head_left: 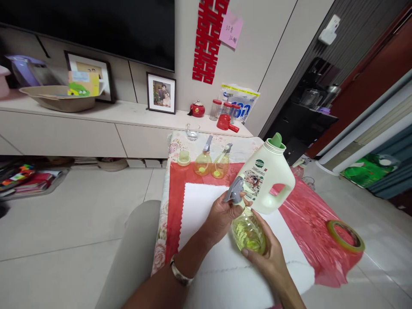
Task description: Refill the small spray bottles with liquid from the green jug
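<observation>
My right hand [268, 253] cups the round body of a clear yellow-green spray bottle [248, 234] from below. My left hand [222, 214] is closed on that bottle's grey trigger head [234, 192]. Both are held over a white cloth [199, 206] on a red plastic sheet [305, 214]. Just behind the hands stands a white detergent jug [268, 182] with a green cap and a handle. Two more yellow spray bottles [203, 162] [221, 165] stand further back, with a small yellow lidded cup [183, 158] to their left.
A tape roll [346, 235] lies on the red sheet at right. A glass cup [192, 131] sits at the table's far end. Behind it a low cabinet [96, 124] carries a photo frame [161, 92], red jars and a basin [58, 98]. Bare tiled floor lies left.
</observation>
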Motion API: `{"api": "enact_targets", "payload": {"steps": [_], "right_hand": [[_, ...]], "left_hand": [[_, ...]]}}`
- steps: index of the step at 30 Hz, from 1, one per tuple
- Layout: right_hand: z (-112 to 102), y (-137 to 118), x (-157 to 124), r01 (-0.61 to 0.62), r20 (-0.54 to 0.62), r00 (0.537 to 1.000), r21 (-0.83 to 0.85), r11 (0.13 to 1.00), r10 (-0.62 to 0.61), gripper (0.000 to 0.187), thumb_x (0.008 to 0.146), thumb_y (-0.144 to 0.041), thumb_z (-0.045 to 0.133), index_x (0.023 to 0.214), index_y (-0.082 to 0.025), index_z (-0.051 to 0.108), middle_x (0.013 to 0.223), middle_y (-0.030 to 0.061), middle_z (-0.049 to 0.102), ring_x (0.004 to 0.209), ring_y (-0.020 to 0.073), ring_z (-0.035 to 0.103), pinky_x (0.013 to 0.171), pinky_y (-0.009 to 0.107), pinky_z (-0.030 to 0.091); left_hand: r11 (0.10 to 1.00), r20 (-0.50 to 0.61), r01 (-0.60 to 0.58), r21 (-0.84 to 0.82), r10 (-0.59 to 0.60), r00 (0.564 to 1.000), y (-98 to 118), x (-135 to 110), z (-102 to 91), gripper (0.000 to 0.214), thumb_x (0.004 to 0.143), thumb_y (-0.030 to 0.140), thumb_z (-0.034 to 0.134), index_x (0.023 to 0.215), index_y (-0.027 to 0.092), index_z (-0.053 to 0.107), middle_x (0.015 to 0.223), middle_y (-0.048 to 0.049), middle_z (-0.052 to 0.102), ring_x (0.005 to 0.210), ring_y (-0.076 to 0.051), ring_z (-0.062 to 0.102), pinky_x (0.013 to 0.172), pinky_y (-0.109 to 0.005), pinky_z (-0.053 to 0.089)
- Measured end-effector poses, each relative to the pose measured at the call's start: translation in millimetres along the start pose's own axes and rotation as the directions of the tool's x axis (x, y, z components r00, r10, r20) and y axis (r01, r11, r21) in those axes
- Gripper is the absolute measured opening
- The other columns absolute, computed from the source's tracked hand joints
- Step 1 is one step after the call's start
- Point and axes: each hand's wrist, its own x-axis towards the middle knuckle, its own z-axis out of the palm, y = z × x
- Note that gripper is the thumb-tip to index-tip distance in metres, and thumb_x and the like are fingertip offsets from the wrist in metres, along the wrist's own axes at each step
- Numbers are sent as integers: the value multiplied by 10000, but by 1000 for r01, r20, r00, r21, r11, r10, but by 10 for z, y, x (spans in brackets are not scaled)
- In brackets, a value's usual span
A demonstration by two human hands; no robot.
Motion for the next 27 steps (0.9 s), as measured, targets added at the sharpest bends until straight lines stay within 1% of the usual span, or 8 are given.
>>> {"api": "enact_targets", "payload": {"steps": [4, 7, 10, 13, 16, 19, 23, 27], "right_hand": [[-25, -32, -4, -35, 48, 998, 61, 997, 32, 952, 645, -412, 848, 1482, -224, 435, 1496, 97, 443, 1397, 298, 414, 1158, 387, 391], [-52, -22, -8, -64, 86, 995, 120, 991, 54, 962, 652, -399, 844, 1496, -222, 415, 1506, 107, 433, 1408, 303, 402, 1140, 394, 417], [-60, 20, 0, -38, 82, 996, 64, 997, 32, 970, 657, -401, 846, 1504, -226, 406, 1519, 108, 415, 1414, 303, 394, 1147, 403, 412], [-37, 55, 23, 21, 50, 999, -3, 1000, -21, 972, 658, -400, 845, 1506, -222, 403, 1513, 111, 419, 1403, 303, 410, 1166, 414, 389], [-7, 71, 45, 39, 44, 998, 7, 999, -39, 944, 670, -394, 836, 1495, -225, 411, 1493, 104, 444, 1384, 292, 437, 1163, 403, 392], [-16, 88, 49, 29, 39, 999, 19, 999, -30, 921, 683, -380, 828, 1492, -243, 411, 1501, 81, 437, 1393, 273, 428, 1162, 375, 392], [-82, 99, 19, 18, 62, 998, -35, 999, -15, 932, 683, -398, 839, 1495, -249, 406, 1519, 75, 417, 1415, 267, 397, 1180, 366, 367], [-141, 46, -50, -41, -13, 999, 56, 998, 42, 946, 669, -428, 846, 1485, -234, 409, 1524, 81, 412, 1416, 263, 396, 1175, 352, 375]], "left_hand": [[993, 98, 111, -35, -107, 989, 66, -20, 19, 396, 787, 324, 768, 1135, 149, 693, 1022, -124, 743, 1162, -322, 633, 1076, -481, 383], [996, 103, 90, 1, -90, 991, 88, -23, 16, 390, 797, 336, 772, 1130, 144, 703, 1022, -129, 744, 1138, -317, 639, 1044, -458, 394], [999, 54, 31, 13, -32, 998, 48, -8, -16, 400, 720, 326, 856, 1056, 163, 713, 955, -84, 734, 1050, -277, 664, 994, -411, 419], [1000, -11, 14, -2, -14, 1000, -3, 10, -47, 416, 666, 317, 901, 1005, 172, 709, 907, -50, 715, 992, -245, 671, 978, -390, 427], [1000, 13, 9, 24, -9, 1000, -17, 16, -47, 436, 728, 376, 859, 1071, 154, 707, 945, -80, 719, 1051, -265, 658, 1011, -409, 417], [1000, 26, -14, -7, 14, 1000, 11, 23, -33, 416, 752, 364, 842, 1088, 160, 705, 969, -83, 722, 1094, -285, 660, 1042, -432, 415], [987, -49, -76, -144, 69, 996, 70, 54, -51, 364, 761, 286, 841, 1078, 197, 686, 1019, -44, 721, 1026, -249, 706, 1080, -448, 424], [962, -138, -103, -251, 70, 988, 87, 88, -121, 311, 842, 236, 766, 1123, 214, 635, 1083, -55, 729, 1029, -214, 715, 1097, -450, 445]]}}
